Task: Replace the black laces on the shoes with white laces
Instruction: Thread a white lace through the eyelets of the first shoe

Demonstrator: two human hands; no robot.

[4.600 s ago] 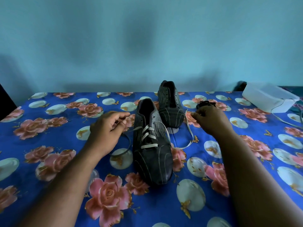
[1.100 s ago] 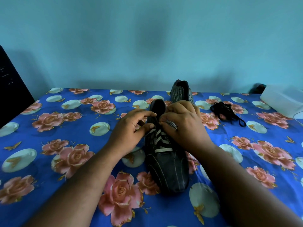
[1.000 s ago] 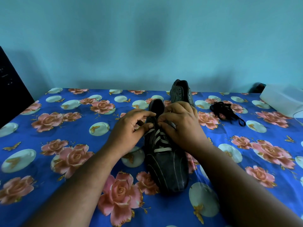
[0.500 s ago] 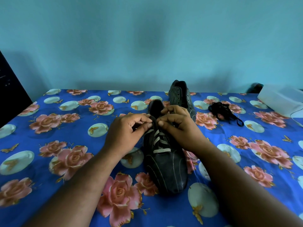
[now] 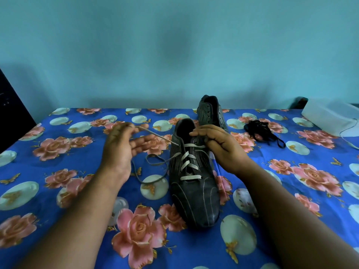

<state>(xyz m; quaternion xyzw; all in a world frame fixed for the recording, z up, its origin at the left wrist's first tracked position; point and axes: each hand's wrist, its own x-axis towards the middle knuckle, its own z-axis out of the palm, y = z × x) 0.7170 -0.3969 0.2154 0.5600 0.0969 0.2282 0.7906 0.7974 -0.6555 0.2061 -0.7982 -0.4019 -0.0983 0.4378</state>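
My left hand [image 5: 118, 150] pinches the white lace [image 5: 155, 134] end drawn toward frame left, my right hand [image 5: 219, 144] grips the near shoe [image 5: 194, 175] collar at frame centre, its long axis running away from me between both hands.

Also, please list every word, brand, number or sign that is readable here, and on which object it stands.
None can be read.
Near shoe: only stitched lines, no brand visible.
Far shoe: no lettering visible.
White box: no print visible.
Dark object at the left edge: faint marks, too blurred to read.
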